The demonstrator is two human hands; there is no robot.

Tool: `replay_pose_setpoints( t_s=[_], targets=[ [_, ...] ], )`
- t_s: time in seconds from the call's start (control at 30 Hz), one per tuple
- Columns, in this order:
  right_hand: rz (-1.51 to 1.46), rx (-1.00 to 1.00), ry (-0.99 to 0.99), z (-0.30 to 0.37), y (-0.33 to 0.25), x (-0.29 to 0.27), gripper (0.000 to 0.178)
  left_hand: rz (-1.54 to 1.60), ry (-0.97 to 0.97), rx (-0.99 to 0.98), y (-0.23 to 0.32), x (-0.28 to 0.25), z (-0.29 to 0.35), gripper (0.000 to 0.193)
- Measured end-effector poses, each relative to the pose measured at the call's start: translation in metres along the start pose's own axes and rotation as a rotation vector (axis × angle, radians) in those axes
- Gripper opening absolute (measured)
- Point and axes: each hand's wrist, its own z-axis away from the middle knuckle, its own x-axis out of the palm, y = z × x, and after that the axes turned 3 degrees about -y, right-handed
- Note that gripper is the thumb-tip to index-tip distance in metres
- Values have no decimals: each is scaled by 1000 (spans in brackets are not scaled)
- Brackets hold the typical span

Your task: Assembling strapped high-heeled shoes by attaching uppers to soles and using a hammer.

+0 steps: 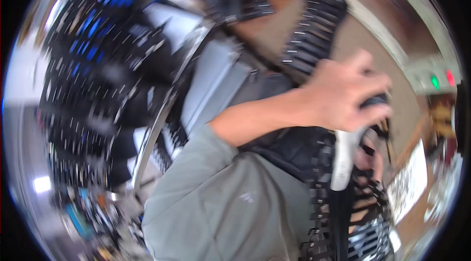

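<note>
Blurred frame: left hand [343, 97], arm crossing in a grey sleeve [221, 207], fist closed round a dark-topped white handle [343, 155] to keep it upright against black ribbed straps [309, 35]; right hand unclear, partly hidden behind handle.

We barely had room: the black ribbed belts [314, 30] crowded right around our left hand [343, 97], more dark stacks [93, 74] blocked the left side, and only the tan wall strip [358, 40] looked open.
</note>
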Motion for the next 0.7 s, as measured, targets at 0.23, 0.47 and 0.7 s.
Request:
replay_pose_setpoints(
  t_s=[0.23,0.47,0.7],
  targets=[
    [-273,-255,-734,-4,34,-58,46,-52,135,42,7,17,21,29],
    [-494,-720,-844,-3,30,-79,50,-33,144,-385,21,-20,66,46],
    [-181,-818,-430,-33,14,-108,40,135,288,-256,31,-23,152,61]
  ],
)
